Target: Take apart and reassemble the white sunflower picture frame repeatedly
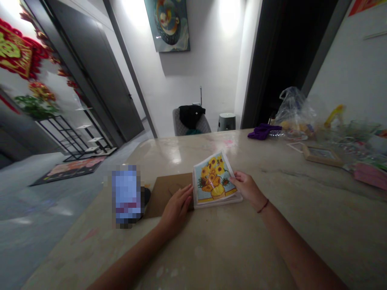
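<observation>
A sunflower picture (213, 179), yellow flowers in a vase on light blue, lies at the middle of the table with its right side raised. Under it a white frame-like edge (218, 204) shows along the bottom; I cannot tell how the two are joined. My right hand (245, 186) pinches the picture's right edge between thumb and fingers. My left hand (179, 207) rests with fingers stretched out over a brown board (161, 189), its fingertips at the picture's left edge. The left hand hides part of the board.
Left of the board stands a pixelated phone-like screen (126, 195) on a dark holder. To the right on the marble table (208, 249) are a purple cloth (262, 131), a clear plastic bag (294, 114), a wooden frame (322, 155) and a pink packet (370, 175). A chair (178, 121) stands beyond.
</observation>
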### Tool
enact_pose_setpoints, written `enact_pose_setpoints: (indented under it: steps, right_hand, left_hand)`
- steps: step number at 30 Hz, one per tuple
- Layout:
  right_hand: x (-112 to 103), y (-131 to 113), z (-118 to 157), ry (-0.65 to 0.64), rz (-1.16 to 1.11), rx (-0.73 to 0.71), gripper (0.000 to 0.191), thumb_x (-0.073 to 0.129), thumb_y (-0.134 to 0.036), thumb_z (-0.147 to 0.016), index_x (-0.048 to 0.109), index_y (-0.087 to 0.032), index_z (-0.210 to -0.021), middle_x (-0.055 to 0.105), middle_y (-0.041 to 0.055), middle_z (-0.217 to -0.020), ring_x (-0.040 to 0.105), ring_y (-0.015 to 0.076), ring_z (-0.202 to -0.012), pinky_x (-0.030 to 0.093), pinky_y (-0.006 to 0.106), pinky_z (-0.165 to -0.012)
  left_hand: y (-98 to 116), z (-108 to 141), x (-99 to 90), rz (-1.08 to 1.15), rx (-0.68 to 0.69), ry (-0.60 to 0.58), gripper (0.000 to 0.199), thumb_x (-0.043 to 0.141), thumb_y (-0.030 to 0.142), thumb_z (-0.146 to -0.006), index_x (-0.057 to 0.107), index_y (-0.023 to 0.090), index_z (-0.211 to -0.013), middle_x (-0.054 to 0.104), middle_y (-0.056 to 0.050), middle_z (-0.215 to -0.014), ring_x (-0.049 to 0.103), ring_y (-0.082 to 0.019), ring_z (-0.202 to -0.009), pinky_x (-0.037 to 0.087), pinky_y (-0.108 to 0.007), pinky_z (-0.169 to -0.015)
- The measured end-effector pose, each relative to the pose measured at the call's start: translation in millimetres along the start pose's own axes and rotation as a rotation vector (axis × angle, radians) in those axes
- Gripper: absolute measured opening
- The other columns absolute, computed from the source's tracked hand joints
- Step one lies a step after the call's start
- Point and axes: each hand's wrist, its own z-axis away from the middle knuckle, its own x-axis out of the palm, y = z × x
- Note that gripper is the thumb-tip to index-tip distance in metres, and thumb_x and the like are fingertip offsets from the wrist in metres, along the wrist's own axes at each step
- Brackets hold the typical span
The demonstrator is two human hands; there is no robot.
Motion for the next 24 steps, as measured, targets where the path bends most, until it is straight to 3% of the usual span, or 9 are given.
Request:
enact_pose_setpoints:
  steps: [4, 9, 11, 15, 21, 24]
  right_hand:
    - [1.6, -16.7, 5.4, -0.062, -0.087, -0.067, 0.031, 0.074, -0.04, -0.055, 0.063, -0.017, -0.074, 0.068, 0.0018, -0.073, 0.062, 0.0154, -0.068, 0.049, 0.028, -0.068]
    - [3.6, -17.2, 8.4, -0.037, -0.158, -0.124, 0.024, 0.07, -0.038, -0.062, 0.061, -0.019, -0.072, 0.066, -0.0008, -0.073, 0.059, 0.0121, -0.068, 0.046, 0.023, -0.065]
    - [2.5, -12.4, 6.5, 0.031, -0.152, -0.14, 0.024, 0.07, -0.039, -0.061, 0.06, -0.019, -0.073, 0.065, -0.0014, -0.071, 0.058, 0.012, -0.068, 0.045, 0.023, -0.064]
    - [0.4, -3.7, 2.2, 0.193, -0.04, -0.156, 0.031, 0.069, -0.044, -0.06, 0.06, -0.018, -0.075, 0.065, 0.0005, -0.07, 0.06, 0.0152, -0.069, 0.046, 0.026, -0.066]
    - [2.0, 2.3, 1.3, 0.26, 0.22, -0.213, 0.03, 0.059, -0.046, -0.068, 0.056, -0.017, -0.074, 0.065, 0.0054, -0.071, 0.062, 0.0197, -0.07, 0.048, 0.03, -0.063]
    - [0.9, 2.5, 3.4, 0.379, 0.431, -0.316, 0.026, 0.053, -0.038, -0.075, 0.058, -0.016, -0.087, 0.065, 0.008, -0.08, 0.06, 0.0189, -0.07, 0.049, 0.032, -0.065]
  left_hand:
    - [0.7, -13.3, -1.3, 0.368, -0.258, 0.164, 0.048, 0.047, 0.041, -0.08, 0.052, 0.018, -0.122, 0.056, -0.008, -0.124, 0.049, -0.021, -0.117, 0.036, -0.037, -0.1]
    - [12.9, -37.9, 4.6, 0.727, -0.371, 0.16, 0.054, 0.066, 0.042, -0.064, 0.06, 0.016, -0.111, 0.069, -0.007, -0.1, 0.064, -0.021, -0.091, 0.048, -0.035, -0.085]
    - [17.1, -46.7, 10.4, 0.76, -0.405, 0.217, 0.046, 0.071, 0.04, -0.058, 0.067, 0.014, -0.095, 0.071, -0.008, -0.09, 0.065, -0.02, -0.08, 0.05, -0.031, -0.075]
    - [22.4, -54.8, 21.8, 0.68, -0.44, 0.362, 0.027, 0.07, 0.037, -0.059, 0.067, 0.013, -0.071, 0.069, -0.005, -0.069, 0.063, -0.016, -0.064, 0.049, -0.025, -0.061]
    - [23.6, -52.2, 29.2, 0.729, -0.377, 0.432, 0.027, 0.066, 0.038, -0.064, 0.063, 0.015, -0.077, 0.068, -0.003, -0.07, 0.062, -0.014, -0.062, 0.047, -0.023, -0.056]
    - [19.8, -51.2, 31.7, 0.761, -0.363, 0.458, 0.027, 0.066, 0.039, -0.064, 0.062, 0.015, -0.076, 0.067, -0.002, -0.068, 0.061, -0.014, -0.062, 0.047, -0.022, -0.057]
